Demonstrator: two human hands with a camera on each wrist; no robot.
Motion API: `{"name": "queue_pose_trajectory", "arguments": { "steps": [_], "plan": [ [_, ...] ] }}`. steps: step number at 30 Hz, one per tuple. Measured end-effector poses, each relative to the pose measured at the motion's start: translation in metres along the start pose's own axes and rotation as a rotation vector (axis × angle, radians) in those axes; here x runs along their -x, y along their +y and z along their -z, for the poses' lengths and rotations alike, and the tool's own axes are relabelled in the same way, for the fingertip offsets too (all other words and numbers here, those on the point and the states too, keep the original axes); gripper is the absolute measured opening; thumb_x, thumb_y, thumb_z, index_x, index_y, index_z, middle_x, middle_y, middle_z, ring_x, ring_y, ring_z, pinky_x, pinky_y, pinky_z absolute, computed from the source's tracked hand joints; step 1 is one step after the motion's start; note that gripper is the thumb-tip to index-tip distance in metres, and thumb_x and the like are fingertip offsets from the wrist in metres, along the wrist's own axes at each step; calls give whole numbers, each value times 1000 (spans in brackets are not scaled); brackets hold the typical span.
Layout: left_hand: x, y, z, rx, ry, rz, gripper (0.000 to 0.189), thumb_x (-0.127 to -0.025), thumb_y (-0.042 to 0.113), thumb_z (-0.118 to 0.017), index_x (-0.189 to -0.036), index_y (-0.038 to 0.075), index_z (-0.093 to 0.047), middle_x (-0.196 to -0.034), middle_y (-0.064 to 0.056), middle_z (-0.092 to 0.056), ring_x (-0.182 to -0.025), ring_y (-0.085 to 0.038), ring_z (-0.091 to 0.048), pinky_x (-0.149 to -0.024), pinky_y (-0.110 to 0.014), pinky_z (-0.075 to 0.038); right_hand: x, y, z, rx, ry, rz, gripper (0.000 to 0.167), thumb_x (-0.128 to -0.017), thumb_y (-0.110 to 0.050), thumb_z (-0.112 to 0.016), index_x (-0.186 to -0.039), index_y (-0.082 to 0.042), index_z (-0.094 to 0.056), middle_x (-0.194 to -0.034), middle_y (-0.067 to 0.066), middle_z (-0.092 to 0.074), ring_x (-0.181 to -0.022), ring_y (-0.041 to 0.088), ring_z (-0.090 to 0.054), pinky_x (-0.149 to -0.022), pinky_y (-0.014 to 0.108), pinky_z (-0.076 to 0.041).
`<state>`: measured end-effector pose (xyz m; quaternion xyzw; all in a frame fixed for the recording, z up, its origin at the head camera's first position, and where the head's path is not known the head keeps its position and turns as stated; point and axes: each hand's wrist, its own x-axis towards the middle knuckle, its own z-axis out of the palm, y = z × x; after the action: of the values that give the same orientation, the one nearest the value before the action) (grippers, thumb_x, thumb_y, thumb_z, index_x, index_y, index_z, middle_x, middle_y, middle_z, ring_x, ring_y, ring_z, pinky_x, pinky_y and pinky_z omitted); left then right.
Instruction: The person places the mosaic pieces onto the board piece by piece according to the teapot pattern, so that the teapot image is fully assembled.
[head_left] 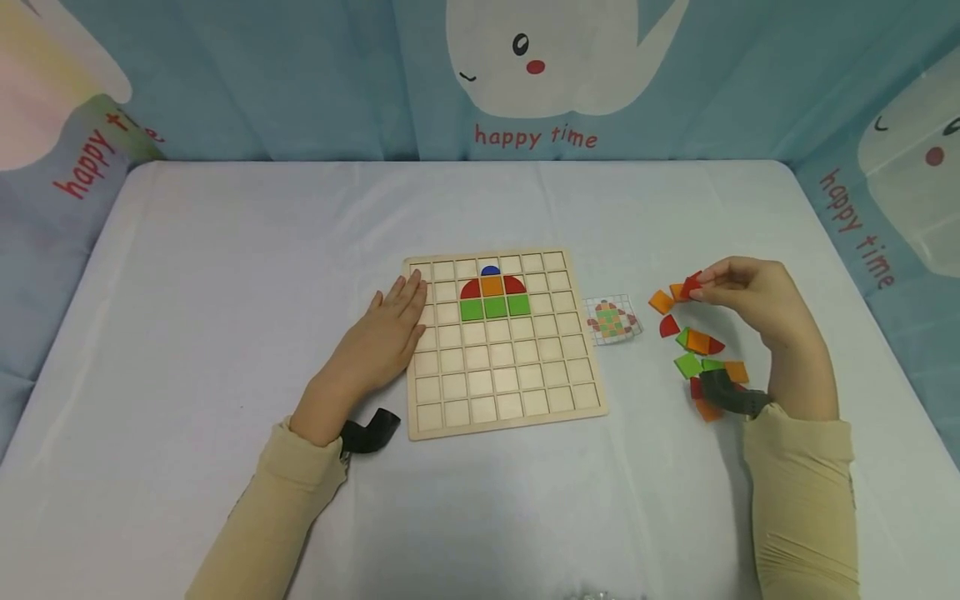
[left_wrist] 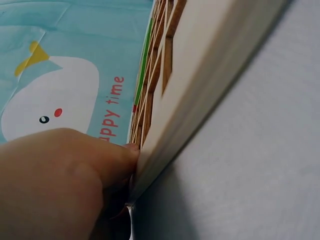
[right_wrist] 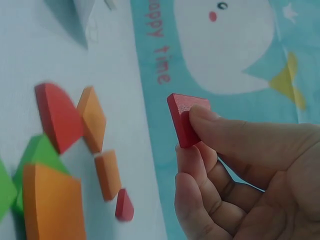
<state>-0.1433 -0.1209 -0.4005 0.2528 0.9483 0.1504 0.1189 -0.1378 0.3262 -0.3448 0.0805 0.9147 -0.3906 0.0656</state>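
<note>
My left hand point(head_left: 386, 333) lies with extended fingers over the left edge of a wooden grid board point(head_left: 510, 424). In the left wrist view the thumb side meets the board's rim point(left_wrist: 175, 135). Between thumb and fingers, my right hand point(head_left: 765, 300) pinches a red wooden tile point(right_wrist: 182, 117), held up beside the loose pieces at the right. Set in the board's upper cells are a blue half-round point(head_left: 491, 271), an orange square point(head_left: 491, 286) flanked by two red quarter-rounds point(head_left: 470, 289), and a row of green squares point(head_left: 495, 307) below.
A small pattern card point(head_left: 611, 321) lies against the board's right side. Several loose pieces are scattered right of it, among them a red quarter-round point(head_left: 669, 326), an orange square point(head_left: 662, 302) and a green square point(head_left: 687, 365). Printed blue curtains point(head_left: 330, 83) hang behind the white table point(head_left: 225, 250).
</note>
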Motion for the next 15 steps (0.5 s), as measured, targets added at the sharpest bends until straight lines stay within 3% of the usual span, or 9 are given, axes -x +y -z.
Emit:
{"name": "queue_pose_trajectory", "arguments": {
  "steps": [5, 11, 15],
  "plan": [
    [0, 1, 2, 1, -16, 4, 56, -103, 20, -36, -148, -4, -14, -156, -16, -4, -143, -31, -2, -113, -50, -8, 2, -9, -3, -7, -13, 29, 34, -88, -23, -69, -104, 6, -59, -80, -15, -66, -79, 9, -63, -75, 17, -44],
    [1, 1, 2, 4, -18, 5, 56, -103, 19, -36, -148, -4, -14, -156, -16, -4, -143, -31, -2, -113, -50, -7, -2, -24, -11, -19, -65, 39, 30, -89, -18, -67, -105, 6, -58, -81, -4, -68, -78, 9, -65, -88, 38, -42],
    [1, 1, 3, 5, -18, 2, 56, -103, 20, -35, -148, -4, -14, -156, -16, -3, -143, -31, -1, -113, -50, -7, -5, -34, -18, 14, -79, 52, 27, -90, -17, -67, -104, 5, -59, -82, 2, -68, -77, 17, -63, -80, 31, -45]
  ]
}}
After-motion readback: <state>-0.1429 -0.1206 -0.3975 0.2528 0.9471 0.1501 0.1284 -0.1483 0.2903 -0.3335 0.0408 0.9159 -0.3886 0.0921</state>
